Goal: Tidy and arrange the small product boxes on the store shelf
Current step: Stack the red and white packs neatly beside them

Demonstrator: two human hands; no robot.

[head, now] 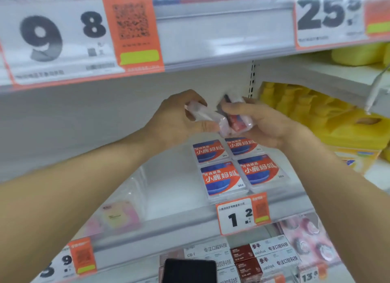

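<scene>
Both my hands are raised above the middle shelf [173, 211]. My left hand [179, 118] grips a small clear-wrapped box [202, 113], held edge-on and blurred. My right hand [266, 122] holds another small box [237, 122] with a red and blue label, tilted, touching the first one. Below them several flat boxes with red, white and blue labels [221, 177] lie in two rows on the shelf, faces up, near its front edge.
A price tag reading 12 [242, 214] hangs on the shelf edge. Yellow packages [312, 113] fill the bay to the right. Pink pouches [118, 217] lie at left behind a clear divider. Lower shelf holds white and brown boxes [253, 255] and a black box [190, 270].
</scene>
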